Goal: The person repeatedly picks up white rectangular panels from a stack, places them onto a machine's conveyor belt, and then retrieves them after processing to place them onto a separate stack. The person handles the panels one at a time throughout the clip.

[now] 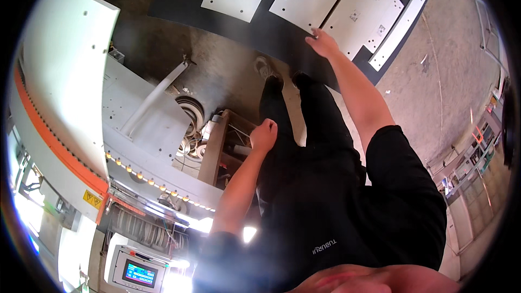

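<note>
My right hand [324, 43] reaches forward over the near edge of a dark board [293, 35]. Its fingers are apart, with the tips close to the near corner of a white panel [309, 0]; whether they touch it I cannot tell. Further white panels [369, 5] with small drilled holes and stuck-on labels lie flat on the board, including a narrow white strip [400, 27] at its right. Down beside my left thigh, my left hand [264, 135] is closed with the fingers curled in; anything inside it is hidden.
On my left stands a large machine with a white panel [70, 38], an orange edge strip [59, 138], a row of rollers [152, 182] and a control screen [139, 273]. A wooden shelf unit [214, 146] and stacked rolls [190, 111] are beside it. Shelving [477, 154] lies far right.
</note>
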`<state>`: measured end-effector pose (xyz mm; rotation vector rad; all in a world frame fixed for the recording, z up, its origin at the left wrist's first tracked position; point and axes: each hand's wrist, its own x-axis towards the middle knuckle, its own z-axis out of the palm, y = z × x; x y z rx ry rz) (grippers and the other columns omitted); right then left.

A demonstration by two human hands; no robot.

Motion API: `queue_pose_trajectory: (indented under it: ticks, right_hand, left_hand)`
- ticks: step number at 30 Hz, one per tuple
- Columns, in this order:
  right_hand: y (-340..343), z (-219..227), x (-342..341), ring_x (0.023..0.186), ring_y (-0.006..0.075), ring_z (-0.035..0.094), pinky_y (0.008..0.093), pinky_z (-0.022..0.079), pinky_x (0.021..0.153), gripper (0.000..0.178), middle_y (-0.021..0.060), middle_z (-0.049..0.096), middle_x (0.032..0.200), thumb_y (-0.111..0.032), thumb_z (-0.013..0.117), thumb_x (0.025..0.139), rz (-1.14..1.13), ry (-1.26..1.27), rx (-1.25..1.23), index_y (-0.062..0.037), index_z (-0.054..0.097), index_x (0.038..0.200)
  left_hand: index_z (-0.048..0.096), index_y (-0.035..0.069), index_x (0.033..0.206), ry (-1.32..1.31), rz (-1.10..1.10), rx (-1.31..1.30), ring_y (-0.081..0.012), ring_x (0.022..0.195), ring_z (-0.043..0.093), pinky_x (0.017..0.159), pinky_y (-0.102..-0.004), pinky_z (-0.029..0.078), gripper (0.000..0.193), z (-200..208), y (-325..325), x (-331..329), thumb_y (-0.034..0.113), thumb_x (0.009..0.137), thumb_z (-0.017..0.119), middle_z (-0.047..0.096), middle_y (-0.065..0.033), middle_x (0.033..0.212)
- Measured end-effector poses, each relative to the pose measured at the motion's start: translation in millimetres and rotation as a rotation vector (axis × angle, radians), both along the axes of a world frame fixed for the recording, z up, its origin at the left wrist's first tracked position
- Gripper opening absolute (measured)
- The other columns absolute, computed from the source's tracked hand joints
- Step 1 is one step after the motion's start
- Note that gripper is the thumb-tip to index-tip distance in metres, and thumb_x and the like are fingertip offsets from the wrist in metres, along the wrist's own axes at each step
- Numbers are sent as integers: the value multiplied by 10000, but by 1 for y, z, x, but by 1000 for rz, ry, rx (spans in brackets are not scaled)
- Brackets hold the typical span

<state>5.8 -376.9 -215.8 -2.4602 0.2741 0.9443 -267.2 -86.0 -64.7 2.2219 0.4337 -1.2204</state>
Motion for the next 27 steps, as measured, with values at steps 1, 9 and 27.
queue_pose_trajectory:
  ticks: [1, 9, 27]
  right_hand:
    - [3, -15, 4, 1293, 339, 575, 460, 480, 1066, 558, 117, 624, 1383, -456, 639, 935, -28, -43, -22, -158, 575, 1403]
    - [18, -44, 27, 1226, 276, 619, 416, 492, 1018, 548, 88, 647, 1291, -406, 671, 880, 19, 30, -218, -141, 573, 1349]
    - [54, 21, -162, 921, 243, 704, 365, 543, 833, 461, 93, 740, 1018, -338, 707, 912, 196, 364, 464, -164, 639, 1333]
  left_hand:
    - [667, 164, 1038, 2, 29, -9, -385, 896, 700, 789, -512, 535, 226, -9, 7, -5, 358, 1000, 558, 737, -135, 911]
    - [685, 134, 994, 6, 178, -110, -384, 872, 698, 773, -498, 534, 236, -72, 30, -26, 347, 983, 586, 731, -139, 880]
    - [557, 71, 1363, 119, 1453, -517, -217, 1205, 595, 919, -429, 510, 442, -239, 4, 110, 297, 991, 634, 630, -94, 1323]
